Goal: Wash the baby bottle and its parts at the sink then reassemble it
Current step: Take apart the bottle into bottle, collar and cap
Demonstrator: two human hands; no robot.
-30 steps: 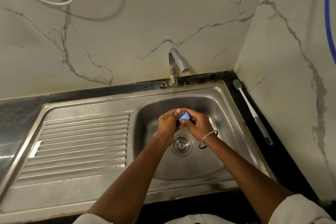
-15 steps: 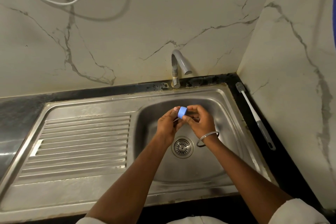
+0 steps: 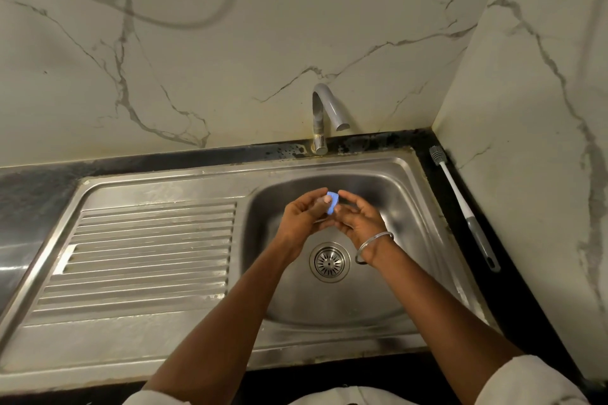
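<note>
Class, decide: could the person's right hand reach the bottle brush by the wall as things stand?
Probably yes. The bottle brush lies uncovered on the counter right of the basin, on the same side as the right hand; nothing stands between them.
</note>
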